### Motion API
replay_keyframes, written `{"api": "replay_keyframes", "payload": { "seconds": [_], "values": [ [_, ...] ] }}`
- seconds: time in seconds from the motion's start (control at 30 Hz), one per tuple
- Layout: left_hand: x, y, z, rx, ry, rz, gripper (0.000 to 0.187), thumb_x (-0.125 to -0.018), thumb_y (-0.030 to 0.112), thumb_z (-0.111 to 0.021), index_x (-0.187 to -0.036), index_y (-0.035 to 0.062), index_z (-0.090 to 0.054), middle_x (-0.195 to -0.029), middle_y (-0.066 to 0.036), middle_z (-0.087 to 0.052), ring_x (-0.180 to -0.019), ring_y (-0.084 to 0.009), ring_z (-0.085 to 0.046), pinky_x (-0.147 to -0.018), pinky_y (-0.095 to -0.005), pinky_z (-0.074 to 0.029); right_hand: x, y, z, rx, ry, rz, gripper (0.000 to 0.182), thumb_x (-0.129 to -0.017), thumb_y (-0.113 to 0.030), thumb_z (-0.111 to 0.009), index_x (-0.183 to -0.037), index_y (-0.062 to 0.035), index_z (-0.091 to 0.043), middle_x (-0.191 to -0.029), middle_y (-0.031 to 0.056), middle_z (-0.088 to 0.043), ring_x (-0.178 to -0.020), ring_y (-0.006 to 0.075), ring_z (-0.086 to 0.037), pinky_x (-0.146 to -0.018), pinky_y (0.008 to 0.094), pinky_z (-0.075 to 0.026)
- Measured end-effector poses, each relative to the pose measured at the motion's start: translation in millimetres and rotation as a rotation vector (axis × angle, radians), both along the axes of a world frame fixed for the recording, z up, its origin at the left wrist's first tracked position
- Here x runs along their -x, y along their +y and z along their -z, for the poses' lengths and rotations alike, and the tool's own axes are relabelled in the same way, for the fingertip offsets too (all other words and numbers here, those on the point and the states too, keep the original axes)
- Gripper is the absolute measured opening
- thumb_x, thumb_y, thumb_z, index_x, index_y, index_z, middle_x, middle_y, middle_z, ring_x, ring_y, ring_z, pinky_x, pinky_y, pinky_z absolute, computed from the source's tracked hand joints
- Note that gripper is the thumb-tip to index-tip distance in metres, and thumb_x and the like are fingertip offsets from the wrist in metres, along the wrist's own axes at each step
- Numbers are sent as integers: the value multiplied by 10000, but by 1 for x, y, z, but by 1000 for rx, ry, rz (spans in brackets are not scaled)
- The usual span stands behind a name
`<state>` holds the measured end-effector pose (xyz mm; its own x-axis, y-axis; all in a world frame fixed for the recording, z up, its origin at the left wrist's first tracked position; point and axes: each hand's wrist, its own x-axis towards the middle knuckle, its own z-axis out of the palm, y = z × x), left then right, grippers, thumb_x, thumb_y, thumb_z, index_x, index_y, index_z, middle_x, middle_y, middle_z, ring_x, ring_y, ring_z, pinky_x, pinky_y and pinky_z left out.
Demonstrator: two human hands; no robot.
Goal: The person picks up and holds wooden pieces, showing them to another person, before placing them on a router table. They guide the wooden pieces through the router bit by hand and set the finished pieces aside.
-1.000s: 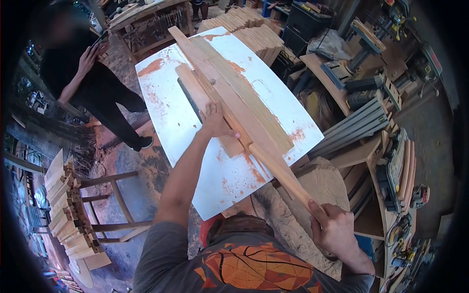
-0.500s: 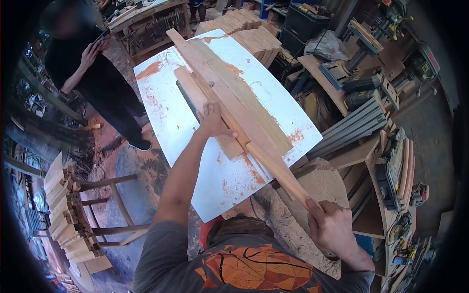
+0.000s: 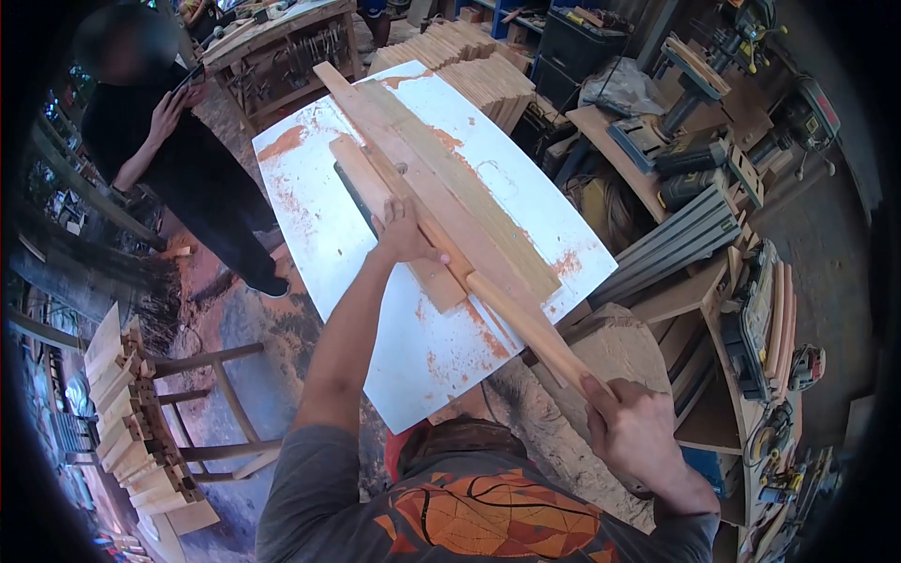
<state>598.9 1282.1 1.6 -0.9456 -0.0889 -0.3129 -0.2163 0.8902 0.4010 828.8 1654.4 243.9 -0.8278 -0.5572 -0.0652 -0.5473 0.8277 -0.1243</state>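
Note:
On the white tabletop [image 3: 394,366], dusted with orange sawdust, lie a wide fence-like board [image 3: 469,206] and, to its left, a short wooden block [image 3: 436,286]. A long narrow wood strip [image 3: 530,328] runs along the wide board's left edge and reaches past the table's near edge. My left hand [image 3: 404,235] presses on the block and the strip, fingers spread and thumb on the strip. My right hand [image 3: 633,422] is wrapped round the strip's near end, off the table.
A person in dark clothes [image 3: 188,159] stands at the left, holding a phone. Stacked wood pieces [image 3: 469,75] are beyond the table. A wooden rack with cut pieces [image 3: 131,422] is at lower left, a shelf with tools [image 3: 694,281] at right.
The whole view has shifted slightly. Both hands keep their places on the wood, with no clear movement of the strip.

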Motion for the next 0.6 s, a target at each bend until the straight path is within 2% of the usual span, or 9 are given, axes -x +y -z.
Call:
{"api": "replay_keyframes", "payload": {
  "seconds": [0.53,0.6],
  "values": [
    [13,-14,6,-8,13,-2,1711,-392,674,-952,-1602,-68,5,-1657,-358,2,-1565,-456,57,-1233,-630,-11,12,-13,-1,-35,-6,-19,430,-811,-131,-710,-1222,-8,-681,-750,128,-620,-660,296,-675,-553,411,-541],
    [13,-14,2,-5,1,-2,1710,-394,678,-949,-1603,-65,5,-1659,-352,5,-1566,-453,59,-1236,-624,-15,13,-14,2,-13,56,7,365,-785,-133,-735,-1145,-69,-742,-718,82,-612,-616,273,-651,-548,409,-528]
  ]
}}
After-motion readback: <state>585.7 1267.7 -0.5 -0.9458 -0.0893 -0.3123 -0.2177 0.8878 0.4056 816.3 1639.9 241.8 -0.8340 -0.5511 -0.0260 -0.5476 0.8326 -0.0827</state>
